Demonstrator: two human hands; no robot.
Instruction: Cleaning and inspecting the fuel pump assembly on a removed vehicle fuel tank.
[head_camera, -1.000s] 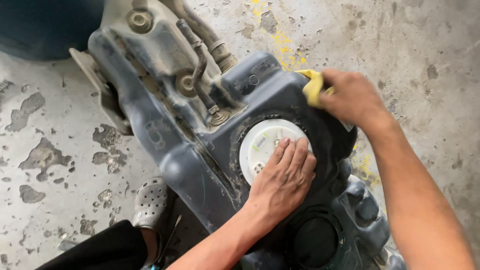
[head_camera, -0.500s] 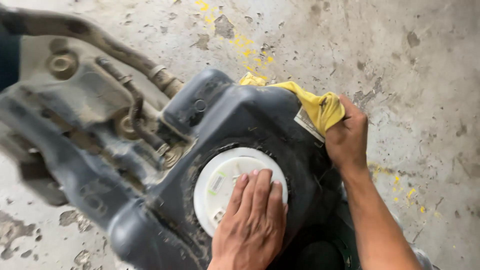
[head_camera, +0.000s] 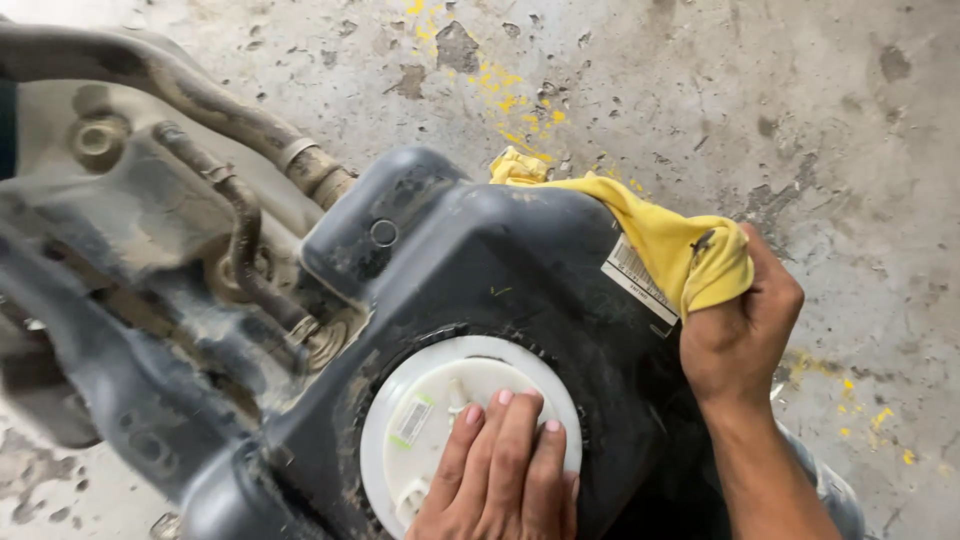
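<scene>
**Hands on a dusty fuel tank**

You look down at a dark grey plastic fuel tank (head_camera: 480, 270) lying on a stained concrete floor (head_camera: 820, 90). Your left hand (head_camera: 500, 470) rests flat, fingers together, on the round white pump cover (head_camera: 440, 410) set in the tank's top near its lower edge. Your right hand (head_camera: 740, 330) is clenched around a yellow cloth (head_camera: 670, 240), pressing it against the tank's right edge. Grimy hoses (head_camera: 240, 220) cross the tank's left side.
</scene>
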